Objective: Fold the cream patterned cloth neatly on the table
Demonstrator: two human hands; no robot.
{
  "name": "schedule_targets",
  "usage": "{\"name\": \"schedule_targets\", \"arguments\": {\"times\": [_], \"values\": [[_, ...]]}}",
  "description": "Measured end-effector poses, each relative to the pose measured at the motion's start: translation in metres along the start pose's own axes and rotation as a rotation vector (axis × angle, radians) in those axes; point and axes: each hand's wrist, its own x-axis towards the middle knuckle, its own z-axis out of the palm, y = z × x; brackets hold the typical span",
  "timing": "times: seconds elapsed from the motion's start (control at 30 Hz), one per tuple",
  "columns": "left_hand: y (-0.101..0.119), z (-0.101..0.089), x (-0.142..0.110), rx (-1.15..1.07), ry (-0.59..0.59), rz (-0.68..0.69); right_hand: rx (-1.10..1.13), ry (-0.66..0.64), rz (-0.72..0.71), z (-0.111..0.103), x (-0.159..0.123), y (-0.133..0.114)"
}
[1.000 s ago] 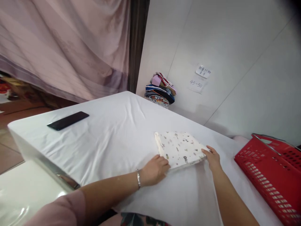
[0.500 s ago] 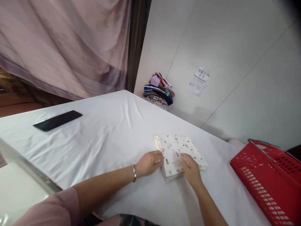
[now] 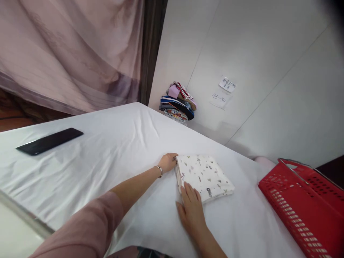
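Note:
A folded white cloth with small printed figures (image 3: pixel 205 175) lies on the white-covered table (image 3: pixel 113 154). My left hand (image 3: pixel 168 162) reaches to the cloth's far left corner, fingers curled round its edge. My right hand (image 3: pixel 190 208) lies flat by the cloth's near left corner, fingers stretched out with the tips resting on the cloth. A bracelet shows on my left wrist.
A black phone (image 3: pixel 49 141) lies at the table's far left. A red plastic basket (image 3: pixel 306 208) stands at the right. A pile of folded coloured clothes (image 3: pixel 177 102) sits by the wall at the back. A pink curtain (image 3: pixel 70 53) hangs behind the table.
My left hand has slid from the cloth's near edge up to its far left corner. My right hand has moved from the right side to the near left corner. The cloth looks narrower than before.

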Motion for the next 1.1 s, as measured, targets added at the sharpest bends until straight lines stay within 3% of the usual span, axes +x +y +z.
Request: {"name": "schedule_targets", "arguments": {"times": [0.2,0.43,0.57,0.63,0.7,0.8,0.97,1.1], "values": [[-0.008,-0.004,0.011,-0.002,0.074,0.070,0.011,-0.005,0.050,-0.002,0.006,-0.009],[-0.028,0.003,0.014,-0.052,0.055,0.041,0.007,-0.061,0.050,-0.007,0.009,-0.012],[-0.018,-0.002,0.015,-0.159,0.031,-0.050,0.025,-0.055,0.049,-0.010,0.009,-0.012],[-0.004,-0.003,0.013,-0.137,0.093,0.039,0.035,-0.053,0.052,-0.010,0.010,-0.012],[0.013,0.000,0.010,-0.047,0.142,0.256,0.047,-0.063,0.053,-0.009,0.011,-0.011],[0.027,0.013,0.004,0.166,0.108,0.489,0.082,-0.089,0.064,-0.009,0.010,-0.009],[0.014,0.037,0.000,0.346,0.009,0.512,0.234,-0.229,0.061,-0.028,0.012,-0.004],[0.007,0.040,0.001,0.386,0.004,0.507,0.331,-0.194,0.104,-0.058,0.039,0.020]]}}
